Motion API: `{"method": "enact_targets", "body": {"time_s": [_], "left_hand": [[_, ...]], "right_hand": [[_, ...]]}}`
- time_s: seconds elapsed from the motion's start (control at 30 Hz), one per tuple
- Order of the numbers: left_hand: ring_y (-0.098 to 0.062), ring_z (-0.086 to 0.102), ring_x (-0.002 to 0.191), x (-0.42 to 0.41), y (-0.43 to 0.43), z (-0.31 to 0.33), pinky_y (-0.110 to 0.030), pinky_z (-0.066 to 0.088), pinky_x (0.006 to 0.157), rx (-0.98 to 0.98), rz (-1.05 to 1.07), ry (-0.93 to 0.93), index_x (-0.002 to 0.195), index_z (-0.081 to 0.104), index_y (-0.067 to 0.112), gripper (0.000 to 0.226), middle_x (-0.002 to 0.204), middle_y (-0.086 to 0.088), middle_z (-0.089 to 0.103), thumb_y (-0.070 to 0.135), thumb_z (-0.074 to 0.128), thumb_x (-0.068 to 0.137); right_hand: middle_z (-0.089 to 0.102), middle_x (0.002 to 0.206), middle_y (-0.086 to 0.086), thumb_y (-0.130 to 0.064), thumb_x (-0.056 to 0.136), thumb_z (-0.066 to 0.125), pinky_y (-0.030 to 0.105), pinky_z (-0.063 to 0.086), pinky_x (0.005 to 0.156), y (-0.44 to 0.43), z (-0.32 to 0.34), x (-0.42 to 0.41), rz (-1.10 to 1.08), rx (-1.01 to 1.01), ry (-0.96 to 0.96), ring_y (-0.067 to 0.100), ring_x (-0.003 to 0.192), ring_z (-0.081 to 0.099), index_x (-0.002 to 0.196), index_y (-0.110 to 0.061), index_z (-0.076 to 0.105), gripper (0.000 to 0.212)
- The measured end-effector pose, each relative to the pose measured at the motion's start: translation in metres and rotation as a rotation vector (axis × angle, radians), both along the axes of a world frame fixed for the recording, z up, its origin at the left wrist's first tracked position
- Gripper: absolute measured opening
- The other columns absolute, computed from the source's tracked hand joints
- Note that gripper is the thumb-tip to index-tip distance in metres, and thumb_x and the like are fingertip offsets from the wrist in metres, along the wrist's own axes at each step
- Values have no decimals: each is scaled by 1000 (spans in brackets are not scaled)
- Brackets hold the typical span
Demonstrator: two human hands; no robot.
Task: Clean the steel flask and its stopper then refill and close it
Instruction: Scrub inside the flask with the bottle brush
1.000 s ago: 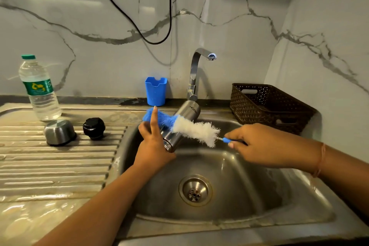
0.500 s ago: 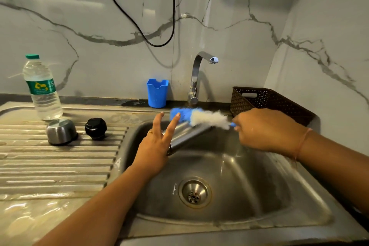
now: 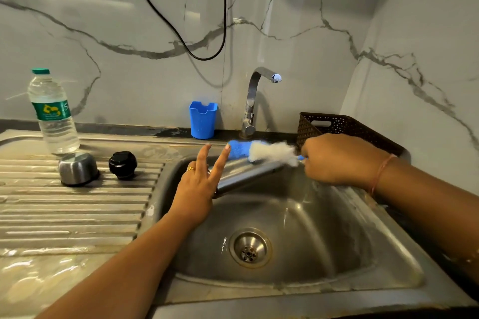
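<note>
The left hand point(image 3: 197, 189) is gripping the steel flask point(image 3: 246, 175) by its near end, two fingers straight; the right hand point(image 3: 334, 160) is clutching the brush point(image 3: 267, 153) by its handle. Over the sink point(image 3: 337, 241), the flask's long axis is running from eight o'clock to two o'clock, towards the right hand, bristles lying along it; the stopper point(image 3: 122, 164) is sitting at nine o'clock

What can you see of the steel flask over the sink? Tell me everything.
The steel flask is a slim cylinder of brushed silver metal, blurred by motion. It lies tilted above the sink basin. Its near end is lower and held in the left hand, two of whose fingers point straight out. The brush, gripped by the right hand, appears to rest against its raised far end.
</note>
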State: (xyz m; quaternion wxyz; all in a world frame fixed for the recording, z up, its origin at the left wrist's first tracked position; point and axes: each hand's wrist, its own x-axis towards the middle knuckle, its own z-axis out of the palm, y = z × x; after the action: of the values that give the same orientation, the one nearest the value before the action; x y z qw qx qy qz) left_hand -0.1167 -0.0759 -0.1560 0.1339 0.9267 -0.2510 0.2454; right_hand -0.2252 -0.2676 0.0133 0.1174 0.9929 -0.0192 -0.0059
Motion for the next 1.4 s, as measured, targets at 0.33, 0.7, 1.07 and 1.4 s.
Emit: {"method": "enact_targets", "body": {"time_s": [0.33, 0.7, 1.07, 1.4], "left_hand": [[-28, 32, 131, -1, 2, 1, -33, 35, 106, 41, 58, -15, 134, -39, 37, 120, 156, -13, -1, 3, 64, 81], [-20, 56, 90, 13, 8, -7, -31, 50, 73, -516, 86, 602, 122, 44, 16, 67, 110, -6, 53, 14, 80, 65], [-20, 65, 73, -2, -2, 14, -27, 55, 53, -1502, -291, 1340, 115, 54, 6, 70, 85, -12, 68, 60, 57, 69], [-27, 66, 100, -7, -1, 10, -37, 58, 81, -1119, -476, 1275, 126, 46, 8, 92, 110, -15, 66, 12, 83, 42]], "right_hand": [[60, 84, 15, -15, 92, 46, 28, 42, 63, -4, 17, 31, -11, 85, 134, 23, 69, 47, 80, -2, 63, 24], [59, 84, 11, -22, 95, 44, 27, 33, 56, -59, -15, 39, -215, 274, -130, 27, 80, 55, 93, -5, 65, 27], [45, 49, 3, -18, 95, 50, 13, 24, 31, -39, -45, 45, -163, 974, -325, 3, 25, 32, 86, -4, 65, 23], [60, 66, 9, -24, 95, 52, 32, 43, 62, -28, -38, 35, 31, 876, -260, 13, 58, 50, 99, -10, 71, 24]]}}
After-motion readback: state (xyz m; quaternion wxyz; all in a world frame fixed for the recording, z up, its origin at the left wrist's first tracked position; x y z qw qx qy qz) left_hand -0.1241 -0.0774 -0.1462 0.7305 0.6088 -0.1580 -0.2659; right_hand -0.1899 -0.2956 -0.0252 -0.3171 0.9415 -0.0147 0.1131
